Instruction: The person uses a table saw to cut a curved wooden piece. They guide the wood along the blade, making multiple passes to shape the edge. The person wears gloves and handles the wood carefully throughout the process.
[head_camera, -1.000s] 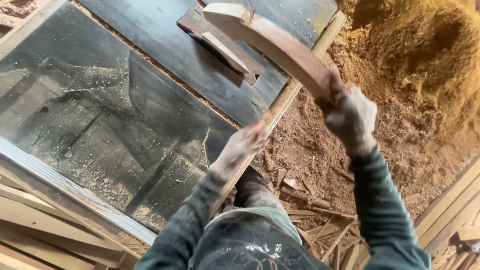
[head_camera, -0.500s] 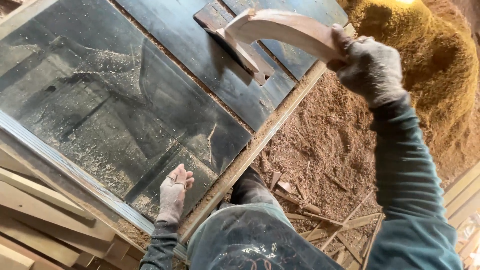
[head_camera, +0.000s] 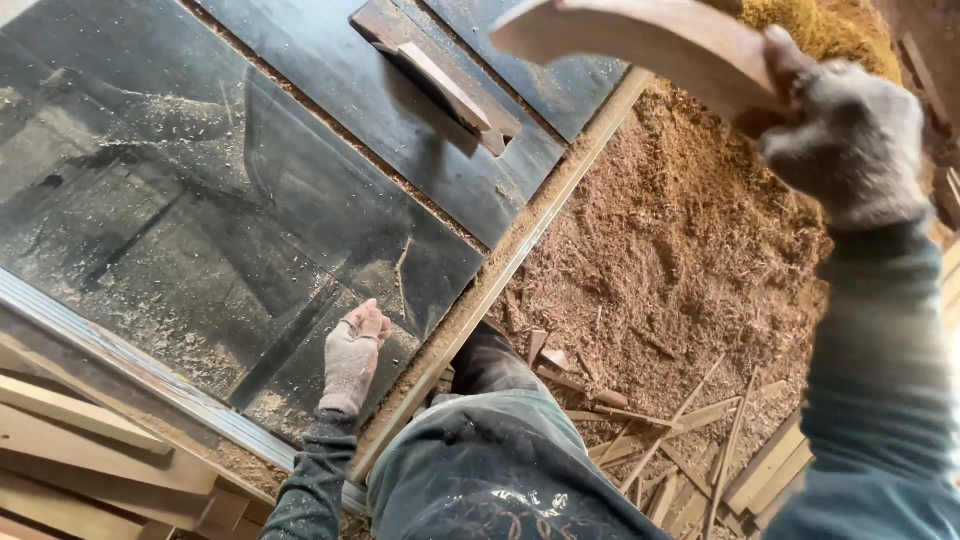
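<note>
My right hand (head_camera: 850, 140), in a dusty grey glove, grips one end of a curved wooden piece (head_camera: 650, 40) held up at the top right, over the sawdust. My left hand (head_camera: 355, 355), also gloved, rests on the dark metal saw table (head_camera: 200, 200) near its front edge, and I cannot tell whether it holds a small scrap. Further back in the table, a wooden insert with a narrow slot (head_camera: 440, 85) lies beneath the raised piece.
A deep pile of sawdust (head_camera: 680, 240) covers the floor right of the table, with thin wood offcuts (head_camera: 660, 440) scattered by my legs. Stacked planks (head_camera: 80, 450) lie at the lower left. A wooden strip (head_camera: 520, 260) edges the table.
My right hand has carried the curved piece further right and closer to the camera. My left hand dropped from the table's edge strip to the table surface, where it has stayed.
</note>
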